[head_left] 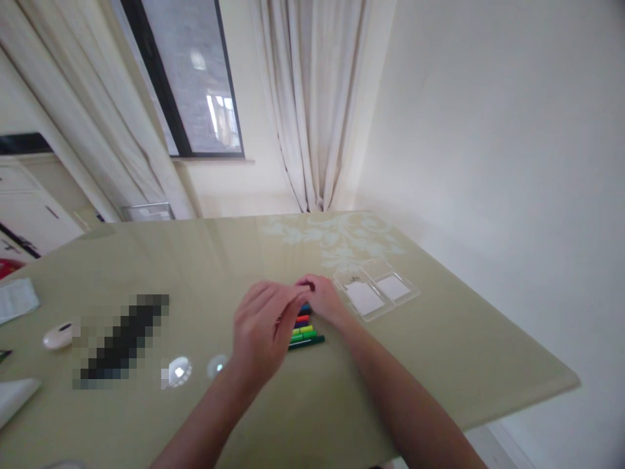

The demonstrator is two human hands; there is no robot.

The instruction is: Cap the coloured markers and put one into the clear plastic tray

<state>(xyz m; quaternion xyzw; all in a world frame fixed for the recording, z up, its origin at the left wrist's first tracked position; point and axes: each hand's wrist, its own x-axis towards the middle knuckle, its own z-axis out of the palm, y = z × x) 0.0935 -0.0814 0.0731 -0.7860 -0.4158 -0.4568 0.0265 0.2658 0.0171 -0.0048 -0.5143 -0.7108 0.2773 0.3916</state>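
Observation:
My left hand is above the table, its fingers pressed together and reaching toward my right hand. My right hand is curled at the far end of a row of coloured markers, its fingertips meeting those of my left. A small dark spot shows between the fingers; what they hold, if anything, is hidden. The markers lie side by side, among them a dark green marker, a yellow marker and a red marker. My left hand covers part of the row.
Right of my hands lies an opened clear plastic case with white inserts. A white computer mouse, a blurred-out dark object and a pale folded cloth or packet are on the left. The table ends near the right wall.

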